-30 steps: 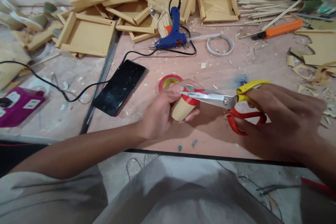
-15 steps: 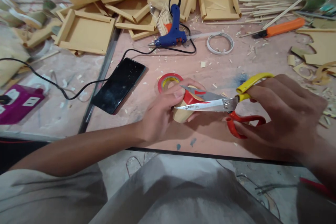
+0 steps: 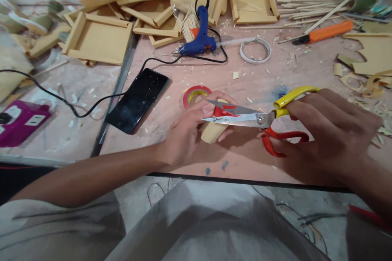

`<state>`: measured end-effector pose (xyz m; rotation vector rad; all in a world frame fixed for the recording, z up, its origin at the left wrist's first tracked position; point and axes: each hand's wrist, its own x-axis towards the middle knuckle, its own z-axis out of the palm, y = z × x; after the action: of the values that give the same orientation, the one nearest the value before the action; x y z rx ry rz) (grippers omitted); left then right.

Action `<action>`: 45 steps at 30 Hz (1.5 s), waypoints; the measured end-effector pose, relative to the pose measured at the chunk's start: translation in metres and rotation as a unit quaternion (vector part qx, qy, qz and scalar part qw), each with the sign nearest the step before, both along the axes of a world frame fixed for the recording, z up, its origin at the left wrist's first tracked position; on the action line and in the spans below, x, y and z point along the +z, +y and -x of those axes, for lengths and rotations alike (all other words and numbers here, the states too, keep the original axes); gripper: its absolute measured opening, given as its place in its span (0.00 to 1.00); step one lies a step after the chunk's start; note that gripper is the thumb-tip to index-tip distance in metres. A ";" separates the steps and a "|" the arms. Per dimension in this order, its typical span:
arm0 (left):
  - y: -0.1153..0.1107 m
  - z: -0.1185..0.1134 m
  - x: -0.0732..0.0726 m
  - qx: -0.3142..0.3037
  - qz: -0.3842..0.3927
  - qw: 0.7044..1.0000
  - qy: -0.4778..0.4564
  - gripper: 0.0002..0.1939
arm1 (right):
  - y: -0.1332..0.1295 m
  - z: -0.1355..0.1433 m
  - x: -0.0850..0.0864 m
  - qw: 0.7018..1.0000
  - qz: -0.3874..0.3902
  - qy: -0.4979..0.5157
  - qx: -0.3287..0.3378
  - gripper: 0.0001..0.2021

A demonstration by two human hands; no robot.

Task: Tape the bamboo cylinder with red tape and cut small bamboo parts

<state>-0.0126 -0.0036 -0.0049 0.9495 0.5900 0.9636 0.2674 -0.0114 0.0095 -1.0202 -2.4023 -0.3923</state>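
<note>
Scuffed pinkish worktop (image 3: 245, 163) below. Right hand (image 3: 333, 126) clamped on metal scissors (image 3: 261, 120), red/yellow coated handles (image 3: 294, 94), blades (image 3: 245, 120) parted, pointing left. Left hand (image 3: 190, 126) grips smooth tan cylinder (image 3: 210, 132), left of right hand; long axis slants near-left to far-right, crossing under blades. Red band (image 3: 218, 112) on it; blade contact unclear.

Soft, moderately bright light falls from above. The right hand (image 3: 330, 126) throws a diffuse shadow on the table (image 3: 199, 74); the clothes (image 3: 226, 212) are shaded too. The scissors (image 3: 267, 119) gleam. Fine detail smears, and the edges look stretched.
</note>
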 end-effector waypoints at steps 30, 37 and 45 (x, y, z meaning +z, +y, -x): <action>0.000 -0.001 -0.001 -0.002 0.045 0.999 -0.016 0.17 | 0.003 -0.004 -0.003 0.999 -0.047 -0.015 0.000 0.19; 0.003 -0.003 0.002 -0.015 0.040 0.999 -0.020 0.18 | 0.002 -0.005 -0.005 0.999 -0.052 0.001 0.013 0.23; 0.003 -0.003 0.002 -0.010 0.041 0.999 -0.011 0.18 | 0.001 -0.003 -0.002 0.997 -0.073 -0.008 0.010 0.23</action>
<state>-0.0096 -0.0008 -0.0027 0.8699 0.5953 0.9249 0.2706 -0.0106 0.0077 -0.9315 -2.3566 -0.5604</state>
